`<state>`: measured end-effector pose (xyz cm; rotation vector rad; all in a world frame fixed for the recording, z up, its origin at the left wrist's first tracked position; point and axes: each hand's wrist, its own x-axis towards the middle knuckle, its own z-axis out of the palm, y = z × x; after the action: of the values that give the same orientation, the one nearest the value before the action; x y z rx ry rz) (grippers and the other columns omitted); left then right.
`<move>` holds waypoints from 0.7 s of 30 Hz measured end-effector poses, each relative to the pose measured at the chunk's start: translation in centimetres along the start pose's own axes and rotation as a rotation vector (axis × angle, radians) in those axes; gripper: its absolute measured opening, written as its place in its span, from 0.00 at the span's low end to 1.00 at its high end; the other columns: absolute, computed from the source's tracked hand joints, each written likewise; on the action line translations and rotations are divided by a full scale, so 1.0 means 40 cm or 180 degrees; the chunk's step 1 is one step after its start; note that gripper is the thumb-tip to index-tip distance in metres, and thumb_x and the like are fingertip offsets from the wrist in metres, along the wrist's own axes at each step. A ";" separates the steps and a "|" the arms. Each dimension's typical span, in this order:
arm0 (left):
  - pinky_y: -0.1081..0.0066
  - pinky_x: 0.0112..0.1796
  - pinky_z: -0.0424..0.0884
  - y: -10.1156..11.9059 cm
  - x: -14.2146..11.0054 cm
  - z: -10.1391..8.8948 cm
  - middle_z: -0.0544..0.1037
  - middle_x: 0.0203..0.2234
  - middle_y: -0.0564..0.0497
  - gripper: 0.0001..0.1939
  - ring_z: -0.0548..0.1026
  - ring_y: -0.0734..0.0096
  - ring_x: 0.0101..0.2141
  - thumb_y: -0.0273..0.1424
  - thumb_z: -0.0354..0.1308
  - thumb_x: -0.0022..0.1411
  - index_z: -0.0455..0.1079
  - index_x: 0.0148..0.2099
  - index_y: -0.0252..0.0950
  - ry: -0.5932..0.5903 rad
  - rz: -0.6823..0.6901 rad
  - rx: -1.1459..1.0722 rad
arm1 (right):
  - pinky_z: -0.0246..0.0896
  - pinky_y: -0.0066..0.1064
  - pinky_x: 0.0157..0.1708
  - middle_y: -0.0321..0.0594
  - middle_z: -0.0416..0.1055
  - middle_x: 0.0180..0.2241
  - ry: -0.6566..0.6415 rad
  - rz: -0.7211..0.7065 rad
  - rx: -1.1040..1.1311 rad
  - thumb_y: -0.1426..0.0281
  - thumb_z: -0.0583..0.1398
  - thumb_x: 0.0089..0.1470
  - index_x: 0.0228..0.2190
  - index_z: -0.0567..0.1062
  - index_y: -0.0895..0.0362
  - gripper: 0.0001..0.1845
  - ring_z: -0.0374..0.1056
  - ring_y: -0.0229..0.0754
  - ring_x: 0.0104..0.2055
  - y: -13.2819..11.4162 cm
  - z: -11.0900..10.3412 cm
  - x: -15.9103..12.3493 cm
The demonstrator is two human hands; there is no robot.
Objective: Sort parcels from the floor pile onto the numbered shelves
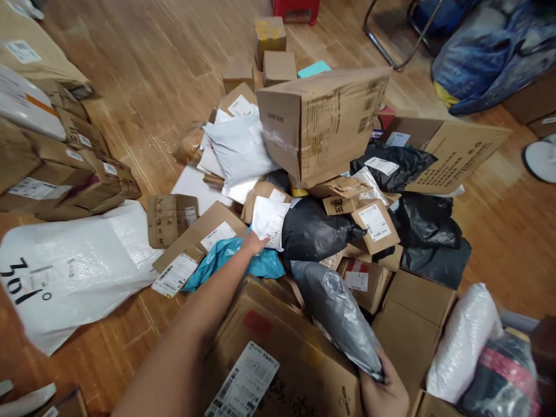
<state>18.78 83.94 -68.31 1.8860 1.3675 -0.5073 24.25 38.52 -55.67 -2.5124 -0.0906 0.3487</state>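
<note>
My left hand (253,243) reaches out over the pile, its fingers closed on the lower left edge of a small white packet (268,217) with a printed label. Beneath that wrist lies a crumpled blue plastic mailer (226,258). A black plastic parcel (319,229) sits just right of the white packet. My right hand (384,385), low at the right, grips the near end of a long grey plastic mailer (334,313), which slants up toward the pile. Below both arms is a large cardboard box (299,370) with a shipping label.
A big open carton (343,127) stands tilted on the heap. More boxes and bags (39,162) are stacked at the left, beside a large white mailer (87,260). A bubble-wrapped parcel (464,341) lies at the right. A red stool (297,8) and a chair leg (399,58) are at the back.
</note>
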 end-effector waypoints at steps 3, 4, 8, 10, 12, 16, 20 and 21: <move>0.55 0.50 0.69 0.005 0.064 0.040 0.72 0.55 0.26 0.32 0.73 0.43 0.54 0.45 0.58 0.63 0.64 0.59 0.24 0.0078 -0.0116 0.0013 | 0.71 0.39 0.45 0.50 0.80 0.41 0.0138 -0.0171 -0.0079 0.56 0.62 0.47 0.44 0.78 0.62 0.27 0.76 0.55 0.43 0.014 0.013 0.000; 0.55 0.49 0.70 0.005 0.074 0.046 0.75 0.53 0.28 0.28 0.75 0.44 0.52 0.42 0.57 0.64 0.66 0.58 0.26 0.0080 -0.0070 0.0009 | 0.71 0.39 0.45 0.50 0.80 0.42 0.0111 -0.0262 -0.0111 0.57 0.61 0.49 0.44 0.78 0.61 0.26 0.76 0.55 0.43 0.020 0.014 0.002; 0.58 0.51 0.70 0.028 0.051 0.025 0.77 0.51 0.36 0.18 0.75 0.51 0.52 0.31 0.54 0.66 0.70 0.55 0.30 0.0171 0.0580 -0.0087 | 0.71 0.39 0.43 0.52 0.79 0.44 -0.0107 -0.0633 -0.0132 0.57 0.62 0.52 0.46 0.77 0.61 0.25 0.76 0.54 0.44 0.025 0.003 0.008; 0.60 0.54 0.69 0.061 -0.004 -0.019 0.76 0.54 0.39 0.20 0.73 0.55 0.54 0.29 0.50 0.67 0.68 0.58 0.31 0.0276 0.0975 -0.0183 | 0.71 0.38 0.42 0.52 0.78 0.45 -0.0281 -0.0749 -0.0037 0.56 0.61 0.54 0.50 0.74 0.62 0.28 0.76 0.53 0.45 0.001 -0.011 0.007; 0.62 0.55 0.68 0.110 -0.091 -0.080 0.75 0.56 0.43 0.21 0.72 0.59 0.55 0.27 0.50 0.66 0.66 0.61 0.34 0.0253 0.1528 -0.0194 | 0.71 0.36 0.40 0.49 0.78 0.41 -0.0489 -0.0885 0.0053 0.56 0.62 0.55 0.58 0.67 0.61 0.35 0.76 0.50 0.42 -0.050 -0.025 0.013; 0.61 0.53 0.69 0.232 -0.333 -0.172 0.78 0.51 0.43 0.11 0.76 0.58 0.49 0.26 0.56 0.63 0.74 0.46 0.37 -0.0389 0.3935 0.1207 | 0.71 0.36 0.33 0.30 0.71 0.24 -0.0482 -0.1010 0.0055 0.54 0.69 0.46 0.68 0.45 0.64 0.61 0.69 0.42 0.25 -0.207 -0.013 0.068; 0.62 0.40 0.71 0.314 -0.508 -0.167 0.80 0.42 0.44 0.06 0.77 0.59 0.39 0.29 0.54 0.67 0.73 0.42 0.41 -0.0249 0.5322 0.2011 | 0.72 0.37 0.33 0.43 0.77 0.32 -0.0977 -0.0909 0.0606 0.51 0.67 0.46 0.59 0.64 0.61 0.45 0.74 0.46 0.30 -0.302 0.042 0.163; 0.64 0.38 0.71 0.314 -0.511 -0.163 0.80 0.40 0.45 0.06 0.77 0.61 0.38 0.30 0.54 0.67 0.73 0.42 0.42 -0.0359 0.5473 0.1882 | 0.72 0.36 0.33 0.46 0.78 0.34 -0.1153 -0.0954 0.0649 0.52 0.65 0.47 0.51 0.71 0.59 0.34 0.75 0.47 0.32 -0.298 0.050 0.178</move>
<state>22.54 73.83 -45.92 2.5920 -0.8058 -0.0503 30.74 50.45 -52.06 -2.1690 -0.5399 0.6477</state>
